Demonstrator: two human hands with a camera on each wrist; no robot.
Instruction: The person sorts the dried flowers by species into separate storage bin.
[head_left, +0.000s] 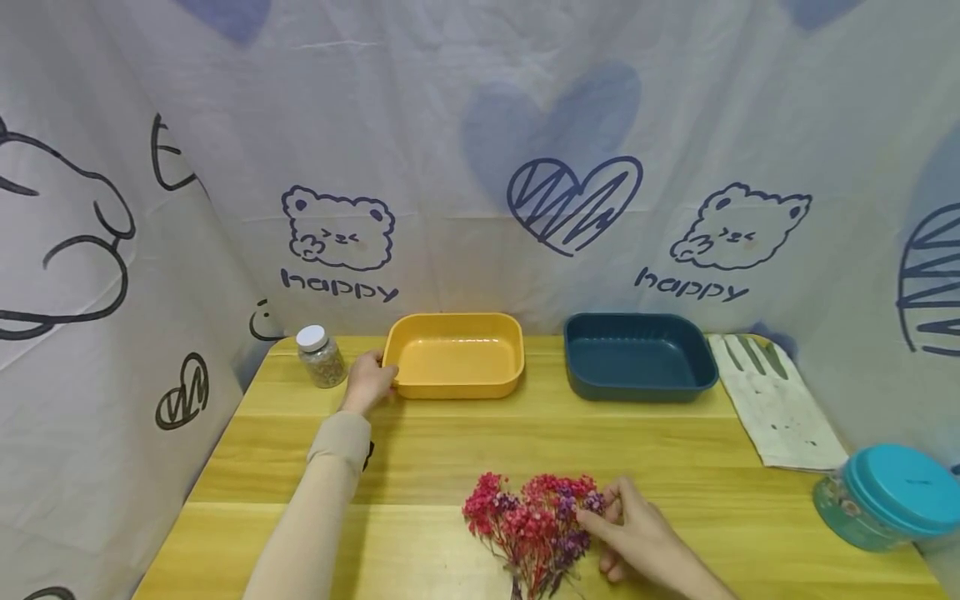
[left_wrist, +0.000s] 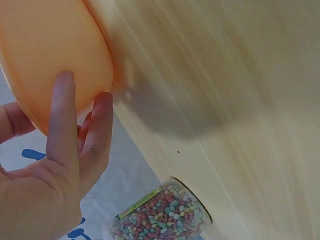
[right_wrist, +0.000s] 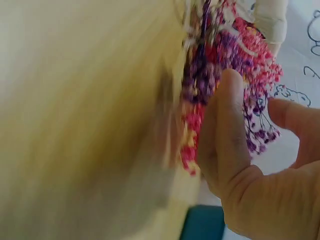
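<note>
My left hand (head_left: 367,382) grips the left end of a yellow rectangular tray (head_left: 457,390) at the back of the table. In the left wrist view, fingers (left_wrist: 62,120) lie against the tray's wall (left_wrist: 55,35), with the thumb at its rim. Low in front of me, my right hand (head_left: 633,529) is at the right side of a bunch of small dried flowers (head_left: 532,517), pink-red and purple. The right wrist view shows the fingers (right_wrist: 230,120) against the blossoms (right_wrist: 225,60); thumb and fingers stand apart. The stem ends run out of the head view's bottom edge.
A white-lidded jar (head_left: 321,358) of coloured pebbles stands left of my left hand. Right of the yellow tray is a dark blue tray (head_left: 641,393). A white patterned cloth (head_left: 780,408) and a turquoise-lidded jar (head_left: 873,504) lie farther right. Printed curtain (head_left: 465,267) borders the table.
</note>
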